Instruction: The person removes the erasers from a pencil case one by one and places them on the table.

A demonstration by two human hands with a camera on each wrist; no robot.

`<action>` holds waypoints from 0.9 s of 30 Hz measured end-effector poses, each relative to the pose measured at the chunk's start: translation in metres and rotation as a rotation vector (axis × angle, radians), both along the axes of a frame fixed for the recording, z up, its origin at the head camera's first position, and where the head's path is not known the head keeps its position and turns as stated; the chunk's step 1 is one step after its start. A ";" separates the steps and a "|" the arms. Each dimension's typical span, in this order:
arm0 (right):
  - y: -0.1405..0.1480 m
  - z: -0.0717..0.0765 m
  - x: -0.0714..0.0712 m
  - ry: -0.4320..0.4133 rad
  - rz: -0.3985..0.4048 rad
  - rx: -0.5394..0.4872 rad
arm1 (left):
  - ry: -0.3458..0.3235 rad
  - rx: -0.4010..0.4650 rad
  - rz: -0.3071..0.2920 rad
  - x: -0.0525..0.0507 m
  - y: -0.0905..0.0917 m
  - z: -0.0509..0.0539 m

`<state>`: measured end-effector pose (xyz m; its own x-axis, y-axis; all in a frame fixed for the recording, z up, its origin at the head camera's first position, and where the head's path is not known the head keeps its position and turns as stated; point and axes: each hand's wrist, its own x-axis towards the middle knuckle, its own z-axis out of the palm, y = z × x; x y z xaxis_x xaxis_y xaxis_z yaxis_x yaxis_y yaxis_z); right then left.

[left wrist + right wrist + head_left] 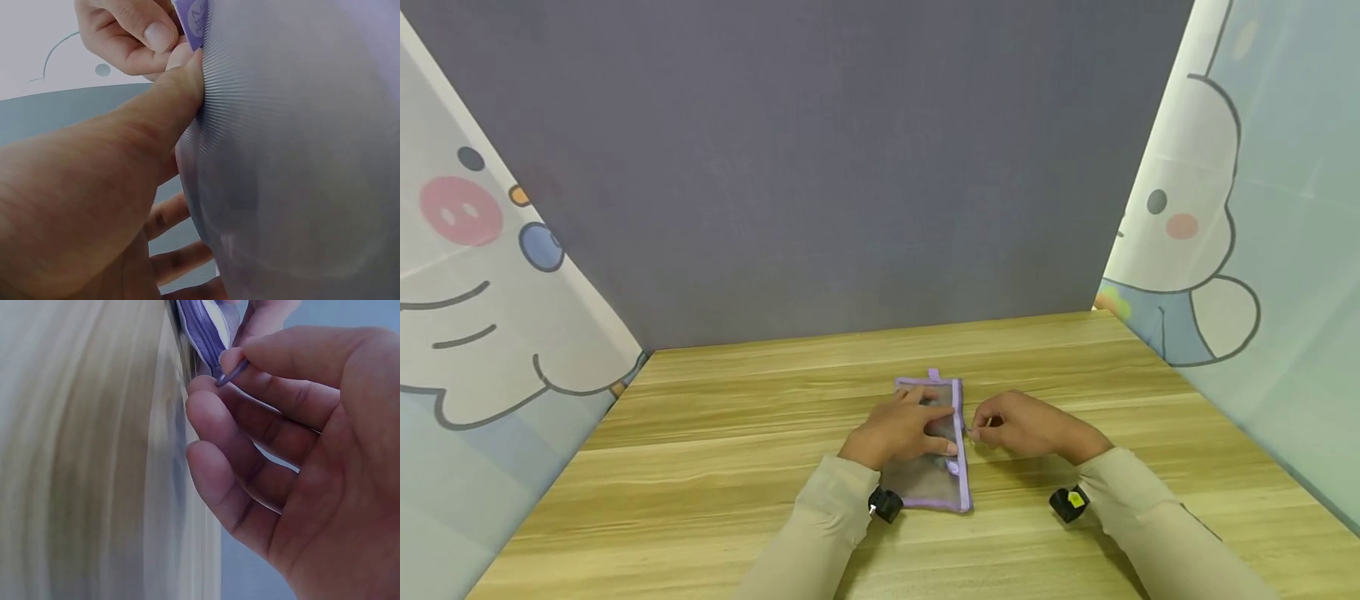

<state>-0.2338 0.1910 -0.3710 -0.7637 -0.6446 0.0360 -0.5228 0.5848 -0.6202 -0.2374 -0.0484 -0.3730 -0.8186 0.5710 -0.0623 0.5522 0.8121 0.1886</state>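
A mesh zip pouch (917, 481) with purple edging lies on the table in the head view. My left hand (897, 429) rests on it, fingers spread, with the thumb and index finger reaching the zipper edge. In the left wrist view, the thumb (178, 87) presses the mesh (281, 125) into fine creases beside a purple label (195, 22). Just right of the pouch, my right hand (1026, 423) pinches the zipper pull, a purple ring (232, 374), between thumb and index finger. The zipper (203, 328) runs away from that ring; its other fingers curl loosely.
The pouch lies on a wood-grain table (700, 467). A dark grey panel (850, 167) stands behind the table, and cartoon-printed sheets (1262, 250) hang at both sides. Each wrist carries a small black camera (1067, 503).
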 end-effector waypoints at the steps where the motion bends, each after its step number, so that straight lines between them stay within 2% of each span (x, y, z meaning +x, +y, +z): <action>1: 0.000 0.000 0.000 0.001 0.000 0.000 | 0.001 -0.001 0.001 0.000 0.000 0.000; 7: 0.000 -0.002 -0.002 0.018 -0.025 0.007 | 0.022 -0.016 -0.001 -0.001 0.001 -0.001; 13: 0.001 -0.006 -0.004 0.016 -0.049 -0.002 | 0.053 0.020 -0.045 -0.002 0.000 -0.003; 16: 0.002 -0.009 -0.004 0.018 -0.045 -0.022 | 0.020 0.059 -0.062 -0.002 -0.002 -0.002; 20: 0.003 -0.011 -0.004 0.029 -0.048 -0.028 | -0.081 0.104 -0.074 -0.003 -0.006 -0.001; 23: 0.003 -0.012 -0.005 0.026 -0.069 -0.025 | -0.135 0.102 -0.074 -0.004 -0.009 -0.001; 27: 0.002 -0.011 -0.006 0.013 -0.081 -0.030 | -0.149 0.071 -0.057 -0.003 -0.009 0.000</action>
<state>-0.2395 0.1934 -0.3825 -0.8125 -0.5793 0.0647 -0.4828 0.6067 -0.6315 -0.2403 -0.0573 -0.3733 -0.7693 0.6236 -0.1390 0.5585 0.7621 0.3275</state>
